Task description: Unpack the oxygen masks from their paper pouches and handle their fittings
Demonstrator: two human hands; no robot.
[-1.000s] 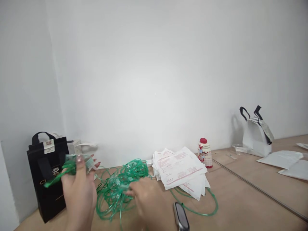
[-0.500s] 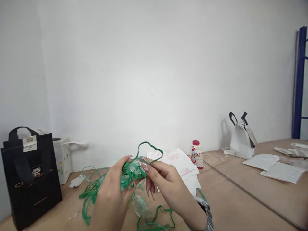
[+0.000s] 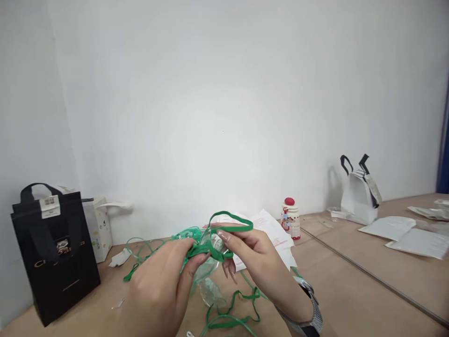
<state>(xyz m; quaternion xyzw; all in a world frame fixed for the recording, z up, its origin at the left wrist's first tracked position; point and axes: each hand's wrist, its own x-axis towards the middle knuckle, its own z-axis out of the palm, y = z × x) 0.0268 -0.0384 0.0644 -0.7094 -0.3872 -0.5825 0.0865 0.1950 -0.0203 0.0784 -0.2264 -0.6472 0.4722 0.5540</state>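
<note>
Between both hands is a clear plastic oxygen mask [image 3: 206, 269] with a green elastic strap [image 3: 242, 228] looped above it. My left hand [image 3: 157, 276] pinches the gathered green band at the mask's left side, thumb below and fingers above. My right hand [image 3: 257, 257] grips the mask's right side, its thumb on the clear plastic near the strap. Fingers cover part of the mask. Below them on the table lies another clear mask [image 3: 212, 293], with a crumpled green strap [image 3: 255, 306] beside it. A tangle of green tubing [image 3: 187, 232] sits behind my left hand.
Printed white papers [image 3: 268, 227] lie behind my right hand, near a red-topped bottle [image 3: 290, 220]. On the left stand a black bag [image 3: 58, 262] and a white box [image 3: 100, 231]. White packets [image 3: 389, 228] and a white bag [image 3: 358, 196] are on the right. A seam [image 3: 368, 271] crosses the tabletop.
My left hand has gone from cupping the green bundle to pinching the band, and the mask shows lower between the hands. The strap loop has swung right and flattened. The view has shifted slightly.
</note>
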